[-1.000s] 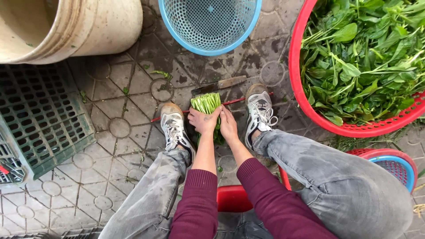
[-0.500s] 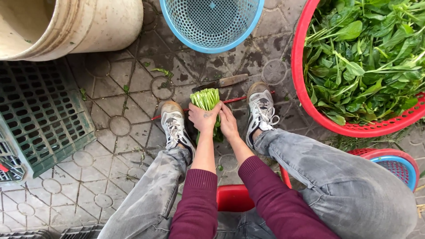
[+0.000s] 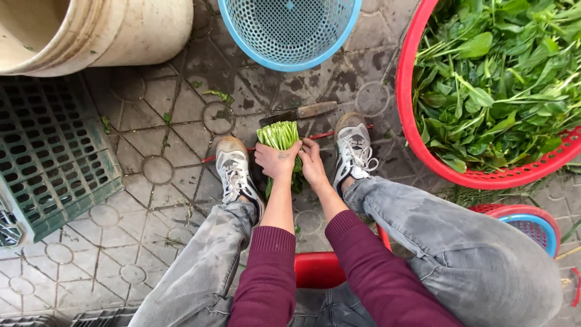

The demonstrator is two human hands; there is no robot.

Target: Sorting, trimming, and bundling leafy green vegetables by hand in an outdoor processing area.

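A bundle of green vegetable stems (image 3: 279, 134) stands on end between my two shoes, cut ends facing up. My left hand (image 3: 275, 161) is wrapped around the bundle from the left. My right hand (image 3: 313, 162) presses against its right side, fingers curled on the stems. A knife with a wooden handle (image 3: 301, 112) lies on the paving just beyond the bundle. A thin red strip (image 3: 325, 135) runs across the ground behind the stems.
A big red basket (image 3: 417, 151) full of leafy greens sits at the right. A blue mesh basket (image 3: 290, 30) is ahead, a beige bucket (image 3: 121, 33) top left, a green plastic crate (image 3: 54, 151) at the left. I sit on a red stool (image 3: 318, 269).
My hands and the bundle have stayed in place between my shoes; only the camera view has shifted slightly.
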